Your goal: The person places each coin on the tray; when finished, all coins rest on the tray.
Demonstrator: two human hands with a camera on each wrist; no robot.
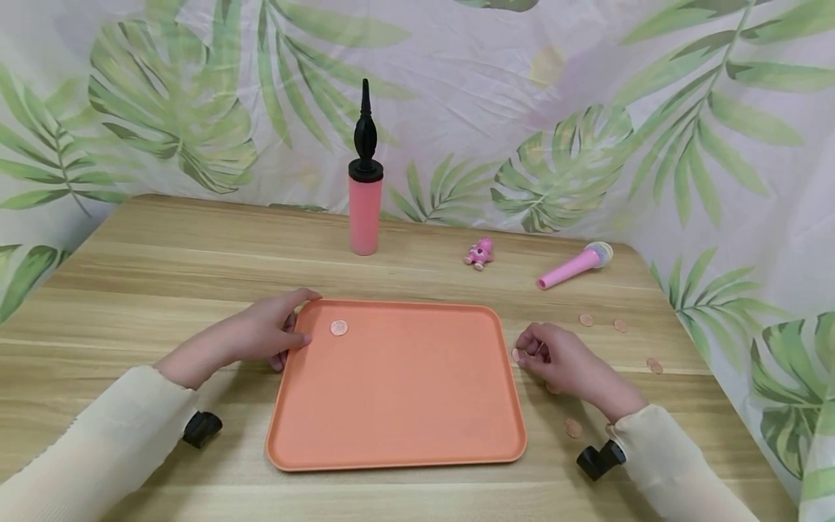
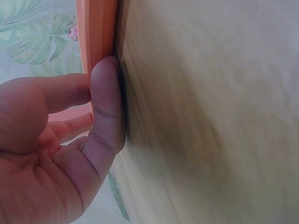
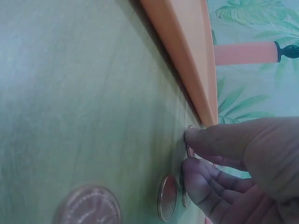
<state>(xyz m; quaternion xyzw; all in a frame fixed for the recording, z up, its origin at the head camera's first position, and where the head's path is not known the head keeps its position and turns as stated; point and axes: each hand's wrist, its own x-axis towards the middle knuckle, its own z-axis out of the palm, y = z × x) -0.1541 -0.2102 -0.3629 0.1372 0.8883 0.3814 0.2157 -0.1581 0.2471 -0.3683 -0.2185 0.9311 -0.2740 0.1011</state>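
Observation:
An orange tray point(image 1: 398, 406) lies flat on the wooden table, with one copper coin point(image 1: 338, 328) near its far left corner. My left hand point(image 1: 301, 317) grips the tray's left rim at that corner; in the left wrist view the thumb point(image 2: 108, 93) presses on the outside of the tray point(image 2: 96, 28) rim and the fingers curl over it. Just off the tray's right edge, my right hand point(image 1: 525, 349) pinches a coin point(image 1: 518, 354) at the table surface. The right wrist view shows that coin point(image 3: 190, 151) held on edge between thumb and finger beside the tray point(image 3: 187, 46).
Several loose coins point(image 1: 586, 320) lie on the table to the right of the tray, two of them point(image 3: 167, 204) under my right hand. At the back stand a pink pump point(image 1: 364, 210), a small pink toy point(image 1: 479, 253) and a pink toy microphone point(image 1: 574, 266). A leaf-print curtain hangs behind.

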